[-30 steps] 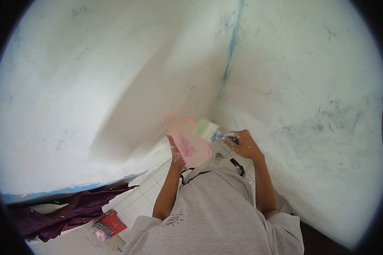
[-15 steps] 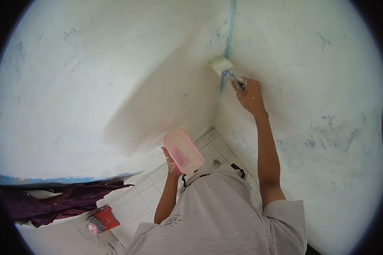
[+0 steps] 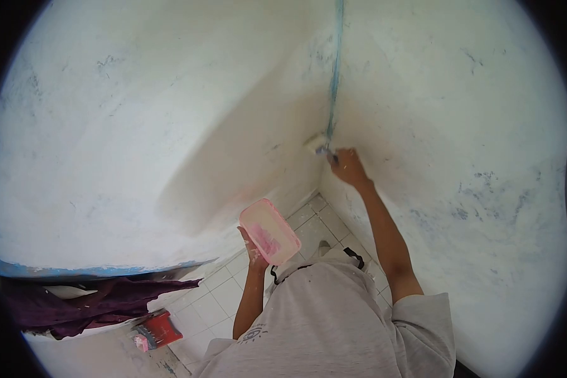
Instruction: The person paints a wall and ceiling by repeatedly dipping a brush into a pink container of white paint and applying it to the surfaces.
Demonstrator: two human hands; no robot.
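My right hand (image 3: pixel 349 167) is closed round the handle of a paintbrush (image 3: pixel 318 145), whose pale bristles meet the wall at the corner. Above the brush, a blue-green stripe (image 3: pixel 335 75) runs up the corner between two whitish walls. My left hand (image 3: pixel 253 252) holds a pink plastic container (image 3: pixel 269 232) from its left side and below. White paint and a pinkish patch show inside the container, which is tilted. White specks dot both hands.
White floor tiles (image 3: pixel 223 293) lie below. At the lower left, a dark purple cloth (image 3: pixel 113 302) hangs by a blue-edged ledge (image 3: pixel 75 271), with a red dustpan-like object (image 3: pixel 160 329) beneath it. Blue-grey smudges mark the right wall (image 3: pixel 485 252).
My right hand and the brush have moved down along the corner, uncovering more of the blue-green stripe. The container in my left hand sits slightly lower in view.
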